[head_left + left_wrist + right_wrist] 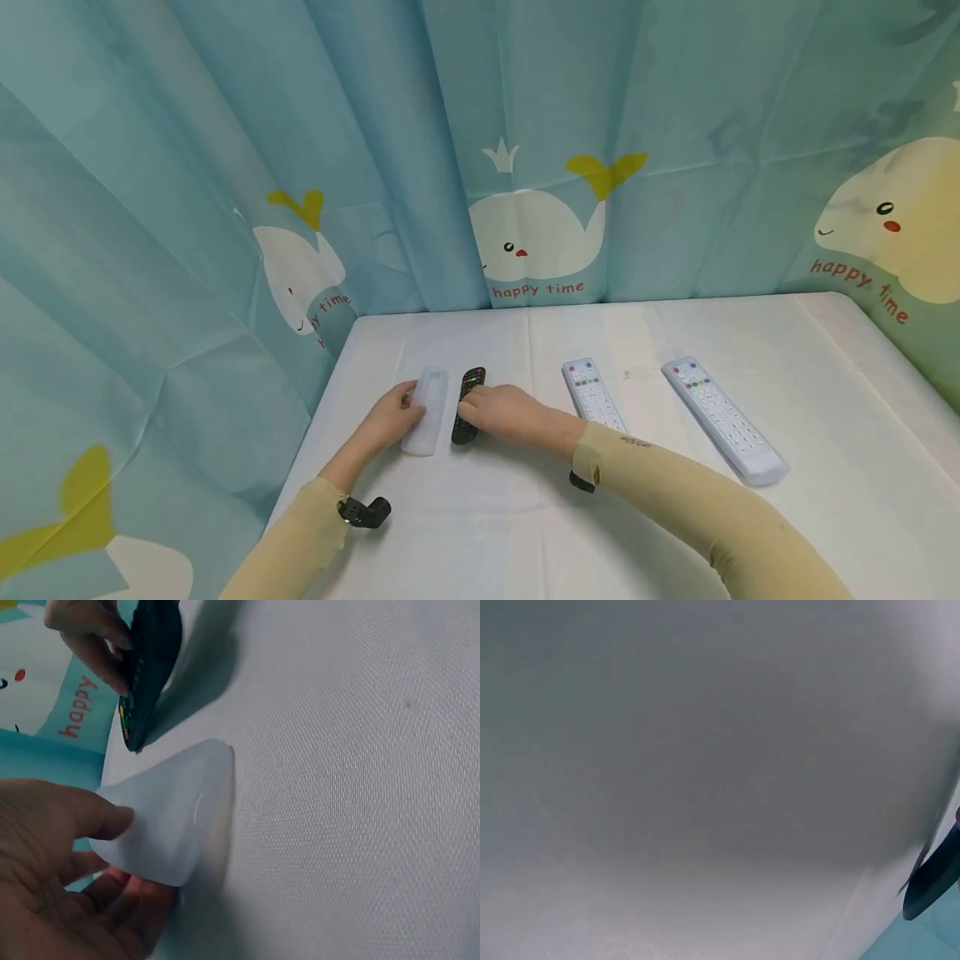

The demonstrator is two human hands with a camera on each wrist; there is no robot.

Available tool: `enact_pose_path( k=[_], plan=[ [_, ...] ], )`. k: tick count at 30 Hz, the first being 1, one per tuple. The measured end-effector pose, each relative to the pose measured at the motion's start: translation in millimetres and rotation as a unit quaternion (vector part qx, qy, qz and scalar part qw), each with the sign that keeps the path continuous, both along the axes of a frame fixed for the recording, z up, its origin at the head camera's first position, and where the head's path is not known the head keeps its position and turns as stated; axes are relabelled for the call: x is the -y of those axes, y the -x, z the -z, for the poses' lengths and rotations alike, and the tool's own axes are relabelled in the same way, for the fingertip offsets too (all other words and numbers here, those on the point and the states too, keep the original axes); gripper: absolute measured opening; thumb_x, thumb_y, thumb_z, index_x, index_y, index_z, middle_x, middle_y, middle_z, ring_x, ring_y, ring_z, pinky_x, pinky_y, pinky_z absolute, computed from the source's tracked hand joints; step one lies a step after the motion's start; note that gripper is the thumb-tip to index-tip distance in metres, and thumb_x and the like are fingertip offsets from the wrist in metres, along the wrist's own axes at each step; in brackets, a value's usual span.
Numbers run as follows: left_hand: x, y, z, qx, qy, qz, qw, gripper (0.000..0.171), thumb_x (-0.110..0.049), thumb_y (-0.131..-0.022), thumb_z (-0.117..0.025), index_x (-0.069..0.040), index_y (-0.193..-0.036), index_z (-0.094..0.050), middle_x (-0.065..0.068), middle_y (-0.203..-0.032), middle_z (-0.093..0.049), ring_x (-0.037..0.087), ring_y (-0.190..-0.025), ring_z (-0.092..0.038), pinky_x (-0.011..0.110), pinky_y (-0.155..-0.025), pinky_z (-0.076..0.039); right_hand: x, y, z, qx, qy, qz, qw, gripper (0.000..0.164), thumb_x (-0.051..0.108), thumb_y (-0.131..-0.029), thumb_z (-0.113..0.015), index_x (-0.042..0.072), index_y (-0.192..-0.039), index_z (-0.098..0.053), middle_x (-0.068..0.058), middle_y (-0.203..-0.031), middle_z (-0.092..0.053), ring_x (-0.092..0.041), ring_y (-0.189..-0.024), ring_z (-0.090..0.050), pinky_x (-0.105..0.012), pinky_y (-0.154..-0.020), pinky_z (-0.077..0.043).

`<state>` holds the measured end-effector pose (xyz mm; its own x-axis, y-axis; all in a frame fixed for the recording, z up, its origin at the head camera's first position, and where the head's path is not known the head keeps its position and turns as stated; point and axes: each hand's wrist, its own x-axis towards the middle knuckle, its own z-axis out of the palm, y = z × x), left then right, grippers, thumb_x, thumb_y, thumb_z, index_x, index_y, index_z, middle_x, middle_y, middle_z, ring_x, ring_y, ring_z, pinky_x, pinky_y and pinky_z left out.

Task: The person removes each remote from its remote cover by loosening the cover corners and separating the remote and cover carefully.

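My left hand [392,415] pinches a translucent white silicone remote cover [428,412] by its left side, thumb on top and fingers beneath, as the left wrist view shows. The near end of the cover [176,810] lies close over the white tabletop. Just to its right, my right hand [501,410] grips a black remote control [464,427] by its sides from above. Coloured buttons show at the remote's far end. In the right wrist view only one dark end of the remote [931,883] appears, at the right edge.
Two white remotes in clear covers lie to the right: a shorter remote [592,392], partly behind my right forearm, and a longer remote [723,421]. A blue curtain [390,167] with whale prints hangs along the back and left of the white table [495,533].
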<state>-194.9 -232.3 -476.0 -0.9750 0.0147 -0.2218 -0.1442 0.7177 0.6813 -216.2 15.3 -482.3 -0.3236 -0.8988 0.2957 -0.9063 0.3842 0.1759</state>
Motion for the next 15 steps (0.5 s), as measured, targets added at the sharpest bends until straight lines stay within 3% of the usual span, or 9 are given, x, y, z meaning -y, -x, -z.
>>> enact_pose_path(
  k=[5, 15],
  plan=[
    [-2.8, -1.8, -4.0, -0.011, 0.059, 0.018, 0.9980, 0.059, -0.011, -0.099, -0.060, 0.009, -0.151, -0.039, 0.028, -0.127, -0.055, 0.040, -0.116, -0.058, 0.056, -0.093, -0.054, 3.1, -3.0, 3.8, -0.043, -0.028, -0.008, 0.999, 0.014, 0.011, -0.094, -0.071, 0.014, -0.104, -0.061, 0.003, -0.103, -0.068, -0.014, -0.094, -0.063, -0.025, -0.069, -0.055],
    [-3.4, -2.8, 2.2, -0.016, 0.095, 0.017, 0.9952, 0.059, -0.013, -0.098, -0.064, 0.008, -0.149, -0.042, 0.027, -0.125, -0.052, 0.035, -0.110, -0.058, 0.053, -0.093, -0.054, 3.1, -5.5, 7.8, -0.078, -0.022, -0.022, 0.997, 0.014, 0.011, -0.094, -0.072, 0.015, -0.102, -0.062, 0.005, -0.101, -0.067, -0.013, -0.093, -0.063, -0.025, -0.072, -0.055]
  ],
)
